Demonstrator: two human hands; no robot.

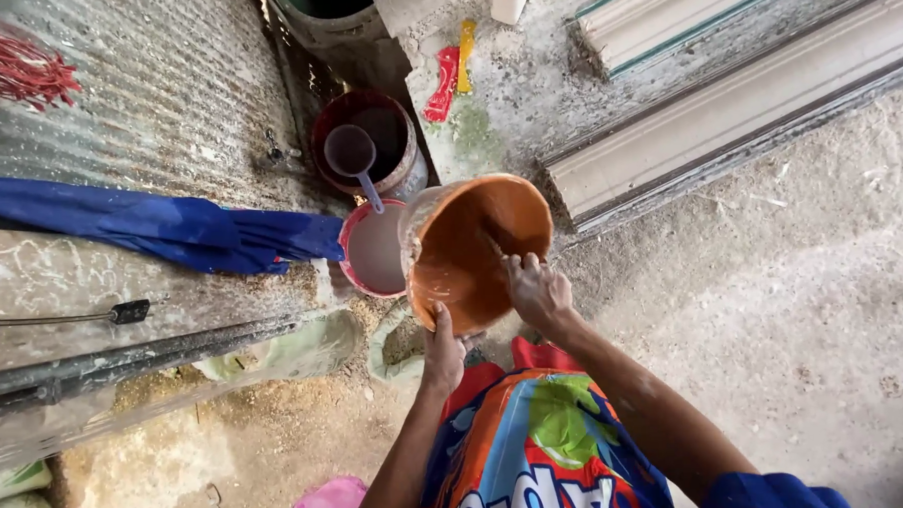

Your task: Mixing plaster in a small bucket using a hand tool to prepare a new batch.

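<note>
Head view takes in a rough, dusty concrete floor (793, 302), with a ribbed corrugated metal sheet (165, 84) at the left and long pale moulded strips (736, 94) lying at the upper right. A crumpled blue cloth (170, 229) drapes across the sheet's lower edge. At centre, a round orange plastic bucket (476, 248), smooth and wet inside, is tipped on its side with its mouth toward the camera, touching a smaller red-rimmed bucket of pale milky liquid (374, 249). Behind that stands a dark maroon bucket (368, 142) with a long-handled scoop (353, 157) in it. The left hand (443, 349) grips the orange bucket's lower rim, fingers curled over it. The right hand (538, 291) reaches inside, fingers pressed together against the wall.
</note>
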